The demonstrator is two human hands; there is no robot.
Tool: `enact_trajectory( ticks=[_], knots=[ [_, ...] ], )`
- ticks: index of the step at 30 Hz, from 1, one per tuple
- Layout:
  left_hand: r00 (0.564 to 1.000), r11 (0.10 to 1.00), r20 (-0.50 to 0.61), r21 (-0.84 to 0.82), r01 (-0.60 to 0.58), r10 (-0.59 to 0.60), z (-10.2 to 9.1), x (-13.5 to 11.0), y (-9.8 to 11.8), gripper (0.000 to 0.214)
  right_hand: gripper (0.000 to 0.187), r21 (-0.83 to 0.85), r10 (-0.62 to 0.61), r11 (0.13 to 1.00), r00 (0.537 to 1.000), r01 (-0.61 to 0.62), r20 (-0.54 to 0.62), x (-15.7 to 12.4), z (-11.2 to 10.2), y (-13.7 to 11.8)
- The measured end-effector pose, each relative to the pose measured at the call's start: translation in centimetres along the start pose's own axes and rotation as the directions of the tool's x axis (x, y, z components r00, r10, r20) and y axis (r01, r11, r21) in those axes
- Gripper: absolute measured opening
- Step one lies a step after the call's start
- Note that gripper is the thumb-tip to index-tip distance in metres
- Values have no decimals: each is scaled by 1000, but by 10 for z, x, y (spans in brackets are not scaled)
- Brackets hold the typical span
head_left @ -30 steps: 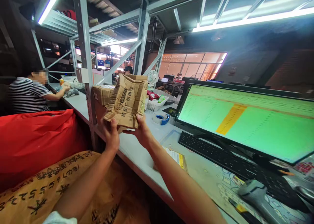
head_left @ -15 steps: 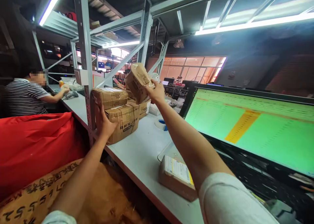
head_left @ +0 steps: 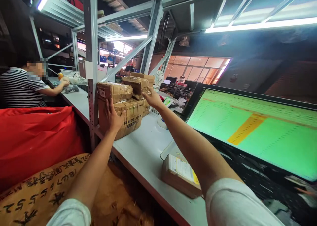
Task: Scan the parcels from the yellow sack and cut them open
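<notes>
Against the front of a large taped cardboard box (head_left: 132,115) lies my left hand (head_left: 115,118), its fingers apart and thumb stretched out. Its fingertips reach up to the lower edge of a smaller flat carton (head_left: 119,92) resting on top. My right hand (head_left: 155,98) grips the right end of another small cardboard box (head_left: 136,84), which sits level on the stack beside that carton. Part of its far side is hidden. All these boxes are brown and stand on the white table (head_left: 138,146) by the metal post.
A labelled parcel (head_left: 180,176) lies near the table's front edge, below a large monitor (head_left: 247,127). A metal rack post (head_left: 91,54) rises left of the stack. A red bag (head_left: 37,143) and a marked brown sack (head_left: 99,193) fill the lower left. A person (head_left: 22,84) sits beyond.
The small box in my right hand has come down from a tilted position in the air onto the stack. My left hand has stayed at the large box, shifting slightly.
</notes>
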State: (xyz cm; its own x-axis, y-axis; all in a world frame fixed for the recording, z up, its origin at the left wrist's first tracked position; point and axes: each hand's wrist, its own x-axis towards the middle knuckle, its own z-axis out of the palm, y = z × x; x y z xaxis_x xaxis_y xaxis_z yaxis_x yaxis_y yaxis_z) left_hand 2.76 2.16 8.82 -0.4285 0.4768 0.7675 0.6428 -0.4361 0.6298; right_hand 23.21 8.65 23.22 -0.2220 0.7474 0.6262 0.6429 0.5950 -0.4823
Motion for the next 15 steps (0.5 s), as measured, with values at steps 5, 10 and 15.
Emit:
enact_trajectory(
  ticks=[5, 10, 15],
  knots=[
    [994, 993, 103, 113, 13, -25, -24, 14, 7, 95, 66, 102, -83, 992, 993, 74, 89, -112, -70, -46],
    [974, 953, 82, 236, 189, -213, -36, 60, 21, 102, 56, 71, -34, 997, 994, 27, 102, -236, -156, -79],
    [923, 894, 136, 333, 300, -360, -28, 88, 30, 101, 50, -46, 94, 995, 995, -93, 30, -330, -222, -61]
  ],
)
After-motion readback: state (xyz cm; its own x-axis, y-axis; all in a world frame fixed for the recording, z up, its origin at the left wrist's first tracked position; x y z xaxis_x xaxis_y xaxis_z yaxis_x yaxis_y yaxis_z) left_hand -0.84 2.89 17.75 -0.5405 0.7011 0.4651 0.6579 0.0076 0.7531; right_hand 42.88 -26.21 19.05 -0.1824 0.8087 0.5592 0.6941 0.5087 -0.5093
